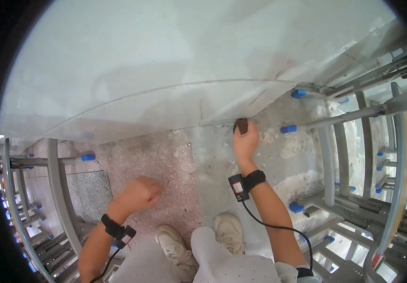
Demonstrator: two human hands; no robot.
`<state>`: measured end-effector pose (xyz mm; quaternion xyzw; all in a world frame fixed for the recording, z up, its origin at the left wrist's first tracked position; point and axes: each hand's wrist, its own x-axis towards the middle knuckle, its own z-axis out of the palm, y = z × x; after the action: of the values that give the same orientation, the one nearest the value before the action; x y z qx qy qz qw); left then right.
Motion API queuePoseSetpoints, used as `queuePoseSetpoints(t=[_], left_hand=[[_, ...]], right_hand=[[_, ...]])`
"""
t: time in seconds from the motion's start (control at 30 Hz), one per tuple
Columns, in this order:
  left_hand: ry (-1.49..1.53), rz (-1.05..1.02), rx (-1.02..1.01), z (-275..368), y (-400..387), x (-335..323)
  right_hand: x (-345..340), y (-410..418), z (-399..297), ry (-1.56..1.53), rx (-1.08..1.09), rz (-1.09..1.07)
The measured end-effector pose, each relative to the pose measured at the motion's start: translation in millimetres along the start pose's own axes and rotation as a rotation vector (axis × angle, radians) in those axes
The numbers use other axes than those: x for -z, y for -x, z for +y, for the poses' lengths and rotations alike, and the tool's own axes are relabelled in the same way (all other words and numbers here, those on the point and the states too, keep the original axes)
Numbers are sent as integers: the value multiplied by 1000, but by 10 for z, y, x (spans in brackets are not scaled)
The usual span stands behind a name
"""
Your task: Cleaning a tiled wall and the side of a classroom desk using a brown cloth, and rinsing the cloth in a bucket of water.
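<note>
My right hand (pixel 245 143) grips a dark brown block (pixel 241 126), perhaps a sanding sponge. The block is up against the bottom edge of a pale, glossy wall panel (pixel 196 49), close to the floor. My left hand (pixel 140 192) hangs above the speckled floor, blurred, its fingers curled in and nothing visible in them. A curved seam line (pixel 161 88) runs across the panel, and brown streaks mark its lower part. Each wrist wears a black strap with a small cabled box.
Grey metal frames (pixel 56 177) with blue end caps stand on my left. More metal frames (pixel 327 162) rise on my right, with blue-capped legs (pixel 288 129) reaching towards my right hand. A grey speckled slab (pixel 86 192) lies at left. The floor (pixel 214 184) is part pinkish, part worn grey.
</note>
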<state>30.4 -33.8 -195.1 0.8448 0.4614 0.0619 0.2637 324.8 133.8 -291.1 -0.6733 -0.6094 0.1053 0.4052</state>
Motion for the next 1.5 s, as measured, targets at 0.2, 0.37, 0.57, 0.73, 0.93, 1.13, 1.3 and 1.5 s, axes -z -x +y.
queuePoseSetpoints(t=[0.2,0.37,0.57,0.73,0.93,1.13,1.3,1.5], left_hand=[[47,74,-1,93,-91,-13],[46,67,-69,104,-215,40],[24,79,-109,95,-278,31],[92,69,-73,83,-217,34],[-12,22,-170,187,-366,-53],[14,27,-185,232,-432,-49],[25,71,-180,240,-259,-63],[-91,72,-209,279,-104,-29]], right_hand=[[-81,9,-83,-156,-281,7],[-153,11,9,-177,-225,65],[-183,90,-174,-304,-311,-185],[28,-194,-179,-299,-455,87],[-90,-182,72,-443,-460,238],[89,-74,-96,-613,-496,135],[194,82,-623,-644,-112,-114],[90,-112,-576,-771,-591,74]])
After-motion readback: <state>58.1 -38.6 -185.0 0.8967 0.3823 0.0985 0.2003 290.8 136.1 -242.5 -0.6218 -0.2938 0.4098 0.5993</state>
